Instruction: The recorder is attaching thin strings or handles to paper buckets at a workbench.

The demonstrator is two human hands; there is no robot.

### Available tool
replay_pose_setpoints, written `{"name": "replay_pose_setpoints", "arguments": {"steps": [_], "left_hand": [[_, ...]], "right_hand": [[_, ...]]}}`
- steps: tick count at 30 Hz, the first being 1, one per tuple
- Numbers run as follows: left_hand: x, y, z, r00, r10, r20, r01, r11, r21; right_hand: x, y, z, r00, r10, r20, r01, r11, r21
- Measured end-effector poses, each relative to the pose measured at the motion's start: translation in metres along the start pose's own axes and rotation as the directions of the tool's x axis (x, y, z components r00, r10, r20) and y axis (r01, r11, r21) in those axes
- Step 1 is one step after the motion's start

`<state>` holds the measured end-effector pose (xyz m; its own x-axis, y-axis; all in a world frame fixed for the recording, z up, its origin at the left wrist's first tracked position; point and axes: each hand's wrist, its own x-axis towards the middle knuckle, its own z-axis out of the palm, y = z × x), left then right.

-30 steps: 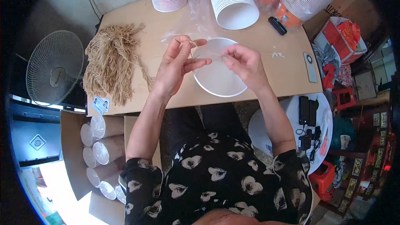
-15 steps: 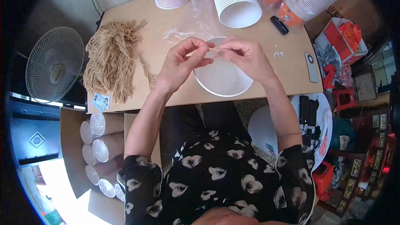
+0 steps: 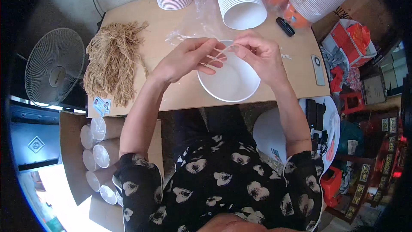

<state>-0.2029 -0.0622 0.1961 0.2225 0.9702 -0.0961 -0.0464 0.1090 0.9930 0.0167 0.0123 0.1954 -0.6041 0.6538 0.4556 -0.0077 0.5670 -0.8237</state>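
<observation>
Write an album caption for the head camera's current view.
Right hand pinching thin pale cord across the left hand's fingers, above a white-lined bucket, near tan twine.

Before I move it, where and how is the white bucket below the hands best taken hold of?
I would pinch the near rim of the bucket, coming from the person's side. Its round mouth opens upward, toward the camera, and this edge is uncovered, while the left hand and right hand hide parts of the rim farther away.
</observation>
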Motion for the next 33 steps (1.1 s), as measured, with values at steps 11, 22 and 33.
{"name": "replay_pose_setpoints", "arguments": {"steps": [11, 22, 33], "left_hand": [[0.008, -0.012, -0.007, 0.987, -0.037, 0.156, 0.046, 0.997, -0.057], [0.005, -0.019, -0.003, 0.98, -0.122, 0.155, 0.158, 0.957, -0.244], [0.002, -0.023, -0.004, 0.993, -0.032, 0.11, 0.072, 0.921, -0.383]], "right_hand": [[-0.001, -0.002, -0.004, 0.997, 0.081, 0.0, -0.081, 0.991, 0.11], [-0.001, 0.008, 0.003, 0.989, 0.15, 0.001, -0.146, 0.967, 0.21], [0.003, 0.004, -0.005, 0.983, 0.168, 0.076, -0.182, 0.949, 0.257]]}}
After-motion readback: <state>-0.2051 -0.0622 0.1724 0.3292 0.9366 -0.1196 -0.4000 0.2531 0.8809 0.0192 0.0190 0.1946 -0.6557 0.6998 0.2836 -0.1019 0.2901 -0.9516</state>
